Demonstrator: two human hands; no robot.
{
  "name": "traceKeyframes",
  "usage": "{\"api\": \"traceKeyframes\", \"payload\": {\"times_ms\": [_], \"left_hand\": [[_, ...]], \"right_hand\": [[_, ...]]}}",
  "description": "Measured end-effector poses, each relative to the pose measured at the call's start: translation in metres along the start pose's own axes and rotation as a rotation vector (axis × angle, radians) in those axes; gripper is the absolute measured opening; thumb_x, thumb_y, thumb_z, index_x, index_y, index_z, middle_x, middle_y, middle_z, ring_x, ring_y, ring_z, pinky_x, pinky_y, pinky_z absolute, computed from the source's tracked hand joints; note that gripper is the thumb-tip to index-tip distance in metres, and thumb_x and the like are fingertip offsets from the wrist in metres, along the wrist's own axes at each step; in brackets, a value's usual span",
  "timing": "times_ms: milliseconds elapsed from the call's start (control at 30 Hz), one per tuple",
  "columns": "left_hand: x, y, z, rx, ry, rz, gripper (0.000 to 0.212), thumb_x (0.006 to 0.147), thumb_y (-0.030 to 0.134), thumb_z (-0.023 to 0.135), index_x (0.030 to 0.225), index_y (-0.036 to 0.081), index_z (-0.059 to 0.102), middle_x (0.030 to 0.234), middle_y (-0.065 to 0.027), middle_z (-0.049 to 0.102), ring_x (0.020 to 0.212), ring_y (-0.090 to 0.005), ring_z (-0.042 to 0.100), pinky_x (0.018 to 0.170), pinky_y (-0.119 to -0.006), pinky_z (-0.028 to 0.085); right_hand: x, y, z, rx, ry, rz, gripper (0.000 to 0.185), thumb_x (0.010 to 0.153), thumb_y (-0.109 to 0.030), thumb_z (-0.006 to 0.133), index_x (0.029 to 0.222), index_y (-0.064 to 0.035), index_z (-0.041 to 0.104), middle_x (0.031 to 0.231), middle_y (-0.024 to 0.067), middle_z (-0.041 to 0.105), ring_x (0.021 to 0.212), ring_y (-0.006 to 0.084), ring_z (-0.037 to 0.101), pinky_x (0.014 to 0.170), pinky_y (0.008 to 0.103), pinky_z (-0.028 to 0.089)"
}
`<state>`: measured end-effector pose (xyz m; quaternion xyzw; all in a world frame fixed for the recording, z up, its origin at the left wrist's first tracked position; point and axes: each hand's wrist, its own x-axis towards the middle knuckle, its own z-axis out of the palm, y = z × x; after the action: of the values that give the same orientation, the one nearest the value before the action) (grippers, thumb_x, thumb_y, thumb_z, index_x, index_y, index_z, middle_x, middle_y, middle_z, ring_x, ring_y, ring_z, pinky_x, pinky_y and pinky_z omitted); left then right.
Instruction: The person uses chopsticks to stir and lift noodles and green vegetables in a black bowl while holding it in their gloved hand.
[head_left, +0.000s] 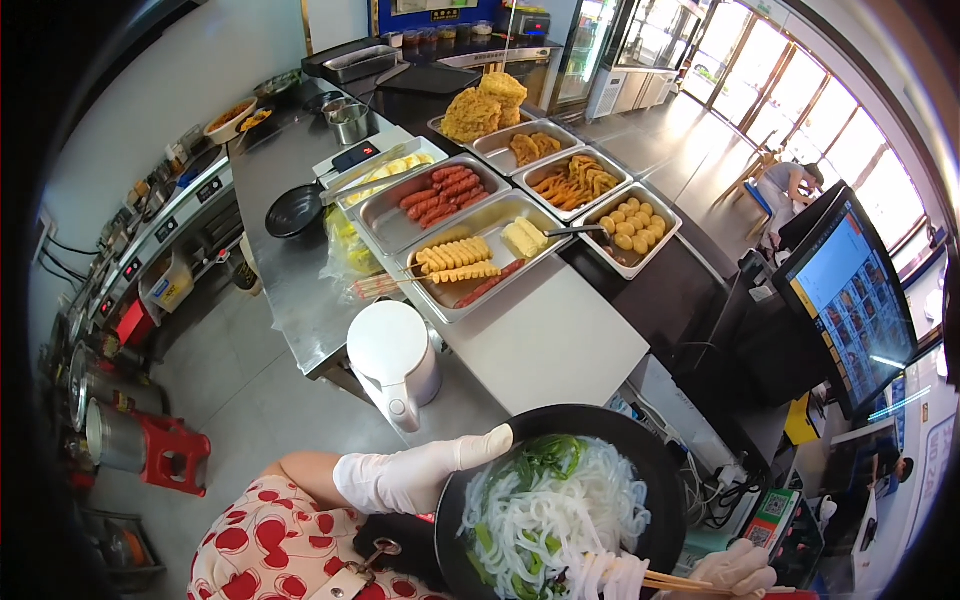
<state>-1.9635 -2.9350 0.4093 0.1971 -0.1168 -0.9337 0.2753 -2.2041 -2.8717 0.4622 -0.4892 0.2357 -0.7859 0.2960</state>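
Note:
My left hand (427, 472), in a white glove, grips the rim of a large black bowl (667, 480) with the thumb over its edge. White noodles (547, 502) and green leafy vegetables (551, 456) lie in broth inside it. At the lower right, my gloved right hand (731, 574) holds wooden chopsticks (679, 581). Their tips are in a clump of noodles (611, 574) at the bowl's near right side; whether the clump is clear of the broth I cannot tell.
A white electric kettle (390, 345) stands left of the white board (555, 322). Beyond are metal trays of sausages (446, 196), skewers (454, 259) and eggs (634, 225). A touchscreen monitor (855, 300) and cables (697, 480) are on the right. A person (784, 191) sits farther off.

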Motion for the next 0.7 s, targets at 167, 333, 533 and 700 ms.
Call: {"api": "traceKeyframes", "payload": {"times_ms": [167,333,533,700], "left_hand": [[-0.009,0.002,0.011,0.024,-0.042,-0.046,0.052,0.084,0.035,0.04,0.123,0.004,0.028,0.123,-0.009,0.035,0.11,-0.0202,0.037,0.092,-0.035,0.03],[-0.007,0.004,0.017,0.08,-0.105,-0.033,0.054,0.084,0.033,0.04,0.125,0.003,0.023,0.125,-0.0116,0.032,0.112,-0.0231,0.035,0.093,-0.037,0.028],[-0.004,-0.002,0.013,0.108,-0.169,-0.045,0.057,0.083,0.038,0.04,0.125,0.003,0.023,0.122,-0.0063,0.035,0.109,-0.0156,0.037,0.091,-0.03,0.031],[0.002,0.002,0.019,0.158,-0.202,-0.035,0.057,0.084,0.038,0.04,0.126,0.004,0.023,0.125,-0.0051,0.032,0.111,-0.0144,0.033,0.093,-0.029,0.027]], "right_hand": [[0.002,-0.01,-0.004,0.083,-0.029,-0.06,0.024,0.084,-0.022,0.04,0.066,-0.0063,0.041,0.06,0.0054,0.039,0.049,0.0146,0.032,0.041,0.0206,0.033],[0.003,-0.014,-0.012,0.117,-0.129,-0.051,0.023,0.084,-0.022,0.042,0.065,-0.0081,0.039,0.063,0.0046,0.038,0.054,0.0135,0.034,0.038,0.0198,0.033],[0.007,-0.016,-0.009,0.213,-0.221,-0.065,0.021,0.081,-0.021,0.047,0.065,-0.0082,0.041,0.063,0.0039,0.041,0.054,0.0135,0.037,0.039,0.019,0.037],[0.009,-0.022,-0.023,0.181,-0.29,-0.049,0.021,0.082,-0.022,0.046,0.068,-0.006,0.043,0.065,0.0072,0.046,0.055,0.0173,0.044,0.042,0.0236,0.042]]}}
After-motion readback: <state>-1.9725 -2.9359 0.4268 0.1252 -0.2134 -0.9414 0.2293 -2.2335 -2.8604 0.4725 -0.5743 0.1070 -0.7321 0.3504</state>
